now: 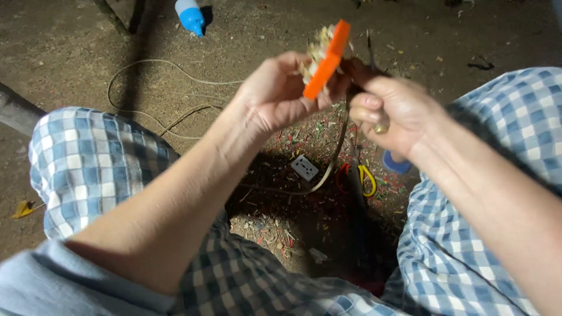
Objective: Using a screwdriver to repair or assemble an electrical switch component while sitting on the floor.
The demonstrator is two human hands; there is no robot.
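The person sits on the ground with knees spread, in blue and white checked trousers (88, 164). The left hand (275, 93) is closed around an orange flat piece (326, 58), which stands tilted, with pale fibres on its far side. The right hand (392, 114) is closed in a fist just to the right of it, and pinches a thin dark tool (371, 52) that points up beside the orange edge. The two hands almost touch, above the gap between the knees.

Under the hands the dirt floor carries small coloured scraps, a white socket (305, 168), scissors with yellow and red handles (358, 178) and a thin cable (170, 111) in loops at the left. A blue and white bottle (189, 14) lies at the far edge, well apart. A small blue cap (395, 165) lies near the right knee.
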